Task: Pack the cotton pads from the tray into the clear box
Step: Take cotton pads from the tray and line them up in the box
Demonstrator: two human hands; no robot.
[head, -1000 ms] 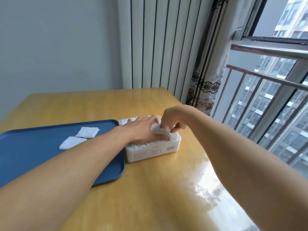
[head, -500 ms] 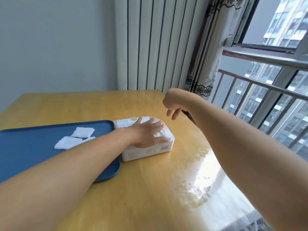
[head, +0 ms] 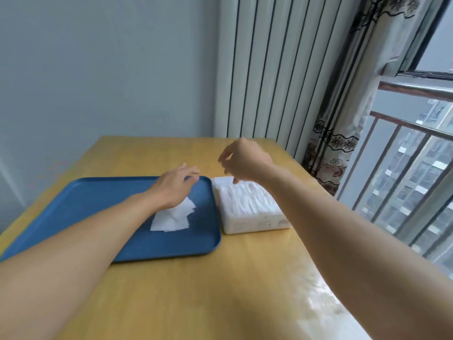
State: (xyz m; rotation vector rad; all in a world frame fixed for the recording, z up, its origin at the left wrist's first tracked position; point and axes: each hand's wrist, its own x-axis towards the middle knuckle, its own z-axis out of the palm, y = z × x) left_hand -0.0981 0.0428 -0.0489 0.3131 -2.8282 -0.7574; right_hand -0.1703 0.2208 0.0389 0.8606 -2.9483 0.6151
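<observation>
The left hand (head: 175,186), fingers loose, hovers over the last cotton pads (head: 172,217) on the blue tray (head: 73,212), middle of the frame. The right hand (head: 245,160), fingers curled and empty, hangs above the clear box (head: 247,207). Best pinch the whole small pile together.

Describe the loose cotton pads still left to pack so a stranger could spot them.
On the wooden table lies a blue tray. Near its right side, by the left hand, sits a fanned pile of loose cotton pads, not the ones packed in the clear box.
</observation>
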